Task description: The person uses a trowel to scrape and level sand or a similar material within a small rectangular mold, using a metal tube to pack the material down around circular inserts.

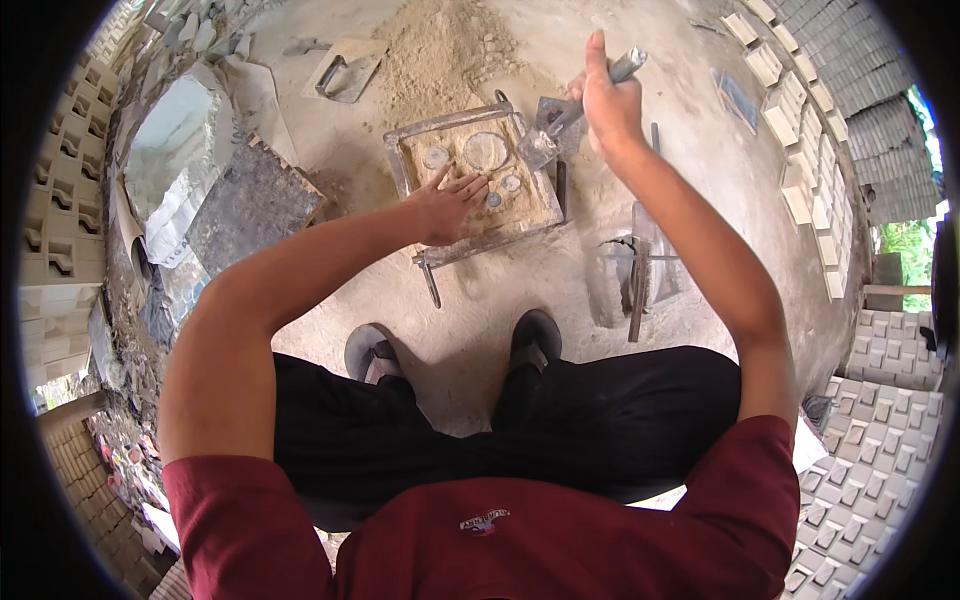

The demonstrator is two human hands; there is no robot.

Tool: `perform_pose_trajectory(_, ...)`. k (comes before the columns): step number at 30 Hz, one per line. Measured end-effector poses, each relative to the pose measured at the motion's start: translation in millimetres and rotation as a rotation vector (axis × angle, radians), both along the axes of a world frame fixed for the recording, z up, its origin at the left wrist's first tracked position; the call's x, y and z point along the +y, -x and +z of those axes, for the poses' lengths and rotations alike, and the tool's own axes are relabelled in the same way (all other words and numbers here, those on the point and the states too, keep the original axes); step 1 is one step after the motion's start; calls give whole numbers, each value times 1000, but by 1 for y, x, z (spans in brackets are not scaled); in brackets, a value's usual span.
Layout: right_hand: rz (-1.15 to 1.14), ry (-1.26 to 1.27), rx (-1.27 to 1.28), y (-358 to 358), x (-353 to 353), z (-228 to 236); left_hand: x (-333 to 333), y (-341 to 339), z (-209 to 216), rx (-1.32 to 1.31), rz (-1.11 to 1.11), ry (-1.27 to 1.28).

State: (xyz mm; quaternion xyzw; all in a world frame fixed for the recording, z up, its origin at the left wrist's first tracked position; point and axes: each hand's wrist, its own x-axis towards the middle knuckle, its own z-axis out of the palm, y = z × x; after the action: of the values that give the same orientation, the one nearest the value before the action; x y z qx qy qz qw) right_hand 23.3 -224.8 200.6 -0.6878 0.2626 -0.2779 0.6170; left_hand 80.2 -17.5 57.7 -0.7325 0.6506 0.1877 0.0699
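Dusty floor [720,240]; left hand [447,208] part-hides sand-filled frame [445,122], right hand [612,108] tool handle [630,64].

Tan sand [435,50], grey frame [450,119]

Maroon T-shirt [570,545], black trousers [630,415]

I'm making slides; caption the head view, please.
Left grip over a sand-filled frame, right grip holding a trowel-like tool, sand heap beyond.
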Motion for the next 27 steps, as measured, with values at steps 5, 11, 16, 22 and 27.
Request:
perform_pose_trajectory(5, 6, 85, 83, 20, 31, -4, 5, 2, -2, -26, 5, 6)
perform_pose_trajectory(11, 93, 40, -18, 24, 32, -6, 0, 14, 8, -45, -29, 16)
perform_pose_trajectory(16, 64, 107, -29, 48, 57, -2, -1, 35, 3, 110, 201, 85)
perform_pose_trajectory(22, 123, 102, -20, 37, 58, 22, 2, 15, 1, 126, 134, 125)
perform_pose_trajectory(27, 196, 310, 139, 44, 69, -15, 1, -2, 13, 181, 203, 116)
